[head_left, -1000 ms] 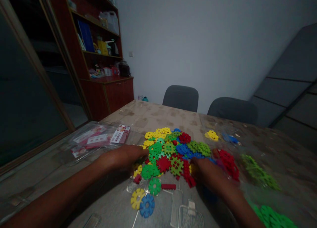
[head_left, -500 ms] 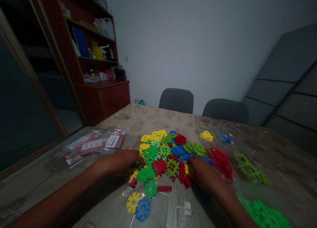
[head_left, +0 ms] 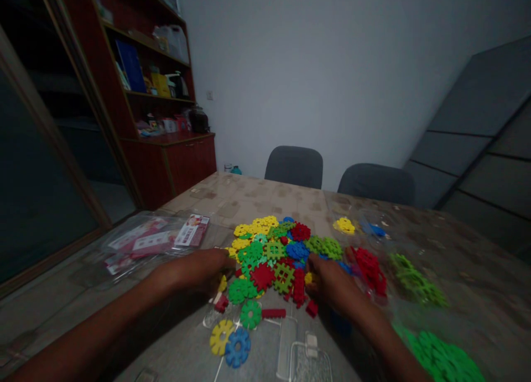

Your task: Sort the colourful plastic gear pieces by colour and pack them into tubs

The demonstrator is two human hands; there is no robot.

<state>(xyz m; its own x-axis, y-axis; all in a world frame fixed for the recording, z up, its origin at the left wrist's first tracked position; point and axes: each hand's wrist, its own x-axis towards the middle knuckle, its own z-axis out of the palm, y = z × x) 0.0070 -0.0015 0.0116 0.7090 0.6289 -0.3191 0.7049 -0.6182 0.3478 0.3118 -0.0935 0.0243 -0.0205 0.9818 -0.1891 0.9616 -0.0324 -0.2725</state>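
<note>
On the table lies the pile of plastic pieces, with flat packets to its left, bagged pieces to its right, and two chairs standing behind the table.

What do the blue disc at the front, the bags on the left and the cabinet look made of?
Blue disc: likely moulded matte plastic, from its even colour and regular notches.
Bags: glossy clear plastic film; printed cards show through.
Cabinet: reddish, low sheen, wood or wood-look board.

Chairs: two. Mixed pile: one, pieces too jumbled to count. Single-colour batches: at least five. Nearest edge: one yellow wheel, one blue wheel.
</note>
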